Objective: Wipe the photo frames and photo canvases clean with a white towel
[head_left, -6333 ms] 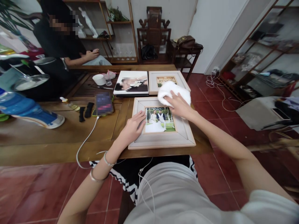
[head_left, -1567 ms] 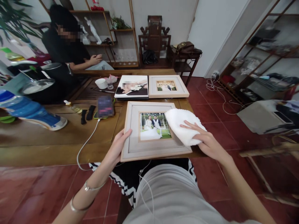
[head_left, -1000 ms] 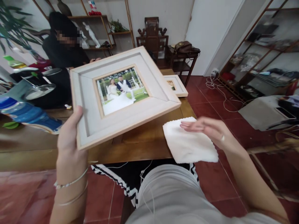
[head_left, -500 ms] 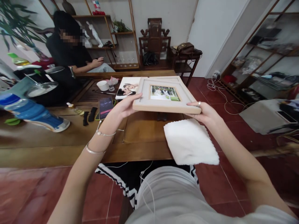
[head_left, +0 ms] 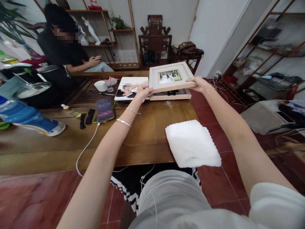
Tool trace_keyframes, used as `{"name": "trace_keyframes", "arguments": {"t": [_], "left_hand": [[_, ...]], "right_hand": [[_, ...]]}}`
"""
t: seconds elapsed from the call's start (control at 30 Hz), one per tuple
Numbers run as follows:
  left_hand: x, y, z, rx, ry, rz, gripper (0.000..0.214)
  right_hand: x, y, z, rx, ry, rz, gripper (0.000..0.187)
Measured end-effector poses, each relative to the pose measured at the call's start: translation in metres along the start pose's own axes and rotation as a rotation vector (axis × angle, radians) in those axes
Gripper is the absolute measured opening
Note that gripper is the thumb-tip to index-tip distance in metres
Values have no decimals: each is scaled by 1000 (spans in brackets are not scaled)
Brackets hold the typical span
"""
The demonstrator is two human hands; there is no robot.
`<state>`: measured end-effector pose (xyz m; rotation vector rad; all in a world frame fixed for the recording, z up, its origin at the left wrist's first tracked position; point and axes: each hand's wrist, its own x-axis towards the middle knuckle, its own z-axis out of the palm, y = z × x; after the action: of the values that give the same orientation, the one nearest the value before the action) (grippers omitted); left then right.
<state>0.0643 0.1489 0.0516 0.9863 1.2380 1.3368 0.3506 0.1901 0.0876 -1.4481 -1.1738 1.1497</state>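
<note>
Now that the white cloth [head_left: 193,143] lies on the counter [head_left: 147,133], the head view shows your left hand [head_left: 144,92] and right hand [head_left: 200,84] pinching the picture frame [head_left: 170,76] in their grip above a second frame [head_left: 182,96], wiping replaced by carrying.

the cloth [head_left: 193,144] is white, the frame [head_left: 171,86] cream, the table [head_left: 149,133] brown.

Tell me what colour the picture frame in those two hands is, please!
The picture frame is greyish-white with light wood-coloured edges; the head view shows it best.
</note>
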Motion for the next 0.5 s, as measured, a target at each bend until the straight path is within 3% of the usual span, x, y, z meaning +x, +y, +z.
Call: {"name": "trace_keyframes", "arguments": {"t": [0.17,0.37,0.5], "left_hand": [[4,-14,0,51,47,38,22],[3,-19,-1,146,40,80,19],[3,-19,-3,494,1,225,13]], "right_hand": [[12,11,-1,-65,2,-11,8],[14,29,-5,-156,6,-30,10],[17,37,-6,-249,26,-53,9]]}}
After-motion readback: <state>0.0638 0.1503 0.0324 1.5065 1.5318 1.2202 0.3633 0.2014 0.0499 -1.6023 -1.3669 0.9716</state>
